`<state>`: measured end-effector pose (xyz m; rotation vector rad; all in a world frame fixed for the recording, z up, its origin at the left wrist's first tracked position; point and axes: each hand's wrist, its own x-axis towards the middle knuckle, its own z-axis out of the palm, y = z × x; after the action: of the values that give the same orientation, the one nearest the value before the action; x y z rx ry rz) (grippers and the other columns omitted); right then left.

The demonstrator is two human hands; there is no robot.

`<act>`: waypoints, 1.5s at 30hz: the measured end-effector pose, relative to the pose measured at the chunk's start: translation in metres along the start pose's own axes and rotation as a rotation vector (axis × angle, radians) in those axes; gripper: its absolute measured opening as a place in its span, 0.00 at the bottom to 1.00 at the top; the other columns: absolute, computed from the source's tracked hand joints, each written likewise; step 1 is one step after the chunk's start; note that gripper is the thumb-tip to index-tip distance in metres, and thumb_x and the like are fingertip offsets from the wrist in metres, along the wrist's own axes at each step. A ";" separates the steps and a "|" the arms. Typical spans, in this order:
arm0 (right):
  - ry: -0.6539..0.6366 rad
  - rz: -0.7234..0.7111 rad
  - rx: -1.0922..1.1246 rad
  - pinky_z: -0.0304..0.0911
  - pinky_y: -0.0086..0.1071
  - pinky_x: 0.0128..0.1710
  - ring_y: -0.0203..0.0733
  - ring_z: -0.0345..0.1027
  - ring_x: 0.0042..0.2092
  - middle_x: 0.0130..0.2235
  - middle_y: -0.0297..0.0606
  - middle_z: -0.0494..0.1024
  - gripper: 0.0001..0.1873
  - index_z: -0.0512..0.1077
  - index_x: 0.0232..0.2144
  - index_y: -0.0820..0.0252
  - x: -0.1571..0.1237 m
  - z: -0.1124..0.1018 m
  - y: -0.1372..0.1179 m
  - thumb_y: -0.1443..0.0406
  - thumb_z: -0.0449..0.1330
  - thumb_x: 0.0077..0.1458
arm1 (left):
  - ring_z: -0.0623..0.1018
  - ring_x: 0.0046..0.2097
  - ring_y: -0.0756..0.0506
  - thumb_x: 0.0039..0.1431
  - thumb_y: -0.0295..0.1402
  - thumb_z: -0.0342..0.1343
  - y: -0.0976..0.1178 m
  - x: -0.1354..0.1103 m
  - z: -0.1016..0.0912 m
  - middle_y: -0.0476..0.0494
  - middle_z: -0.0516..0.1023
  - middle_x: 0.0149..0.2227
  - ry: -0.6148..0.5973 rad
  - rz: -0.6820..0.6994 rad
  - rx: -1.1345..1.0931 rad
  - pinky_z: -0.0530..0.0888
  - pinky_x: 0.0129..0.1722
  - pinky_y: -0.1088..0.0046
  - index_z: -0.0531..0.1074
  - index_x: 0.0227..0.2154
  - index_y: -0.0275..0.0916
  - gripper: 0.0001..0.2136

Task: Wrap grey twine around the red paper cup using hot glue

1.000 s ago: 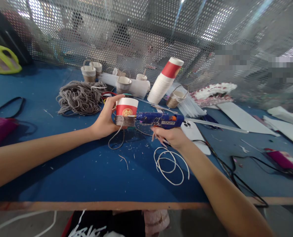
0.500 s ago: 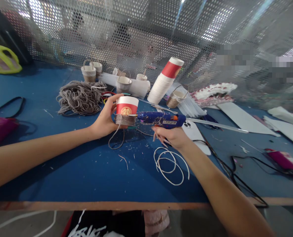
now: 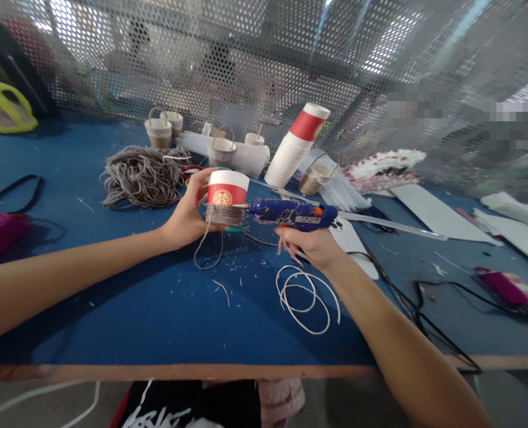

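My left hand [image 3: 190, 211] grips a red and white paper cup [image 3: 228, 185] upright above the table, fingers behind it and thumb under the base. Grey cord [image 3: 228, 215] is wound around the cup's lower part, and a loose loop of it hangs below. In my right hand [image 3: 310, 245] is a blue hot glue gun [image 3: 290, 213], held level and pointing left. Its nozzle meets the cup at the top edge of the wound cord; whether it touches I cannot tell. A clear glue stick [image 3: 392, 226] sticks out of its rear.
Behind the cup lie a heap of grey cord [image 3: 141, 175], several cord-wrapped cups [image 3: 222, 151] and a leaning stack of paper cups [image 3: 290, 153]. A white phone [image 3: 357, 246] lies beside my right wrist. White cord [image 3: 306, 297] coils in front, and a black cable [image 3: 406, 303] runs at right.
The cup has turned slightly in my left hand, its gold emblem shifting left. The glue gun stays at the cord's upper edge, and my right hand has hardly moved.
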<state>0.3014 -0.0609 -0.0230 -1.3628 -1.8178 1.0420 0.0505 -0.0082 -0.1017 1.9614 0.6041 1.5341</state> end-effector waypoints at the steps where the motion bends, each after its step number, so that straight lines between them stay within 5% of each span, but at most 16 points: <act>1: 0.012 0.013 0.008 0.61 0.33 0.22 0.33 0.58 0.14 0.08 0.27 0.60 0.17 0.61 0.11 0.53 0.000 0.000 0.000 0.60 0.60 0.45 | 0.76 0.58 0.36 0.42 0.46 0.74 -0.001 0.000 0.000 0.35 0.67 0.62 0.004 0.004 -0.009 0.77 0.57 0.53 0.54 0.61 0.50 0.46; 24: 0.078 0.049 0.093 0.59 0.31 0.18 0.31 0.56 0.13 0.09 0.25 0.60 0.09 0.65 0.14 0.55 -0.001 -0.001 -0.003 0.63 0.59 0.41 | 0.77 0.58 0.36 0.41 0.54 0.72 -0.004 0.003 -0.001 0.41 0.71 0.59 0.037 0.016 -0.072 0.81 0.53 0.57 0.54 0.59 0.55 0.45; 35: 0.040 0.045 0.098 0.58 0.32 0.17 0.31 0.54 0.11 0.08 0.26 0.59 0.16 0.60 0.09 0.54 -0.002 -0.002 -0.004 0.62 0.59 0.42 | 0.80 0.52 0.39 0.41 0.52 0.73 -0.005 0.004 -0.001 0.45 0.73 0.56 0.042 0.043 -0.122 0.83 0.48 0.60 0.55 0.59 0.58 0.44; 45: 0.097 0.045 0.089 0.61 0.32 0.19 0.33 0.58 0.14 0.10 0.26 0.61 0.14 0.64 0.12 0.54 -0.001 -0.002 0.002 0.62 0.61 0.43 | 0.80 0.49 0.40 0.44 0.52 0.72 0.006 0.005 -0.001 0.44 0.72 0.55 0.048 -0.024 -0.061 0.83 0.44 0.66 0.51 0.59 0.51 0.44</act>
<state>0.3040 -0.0612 -0.0238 -1.3824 -1.6576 1.0487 0.0506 -0.0098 -0.0940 1.8702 0.5915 1.5704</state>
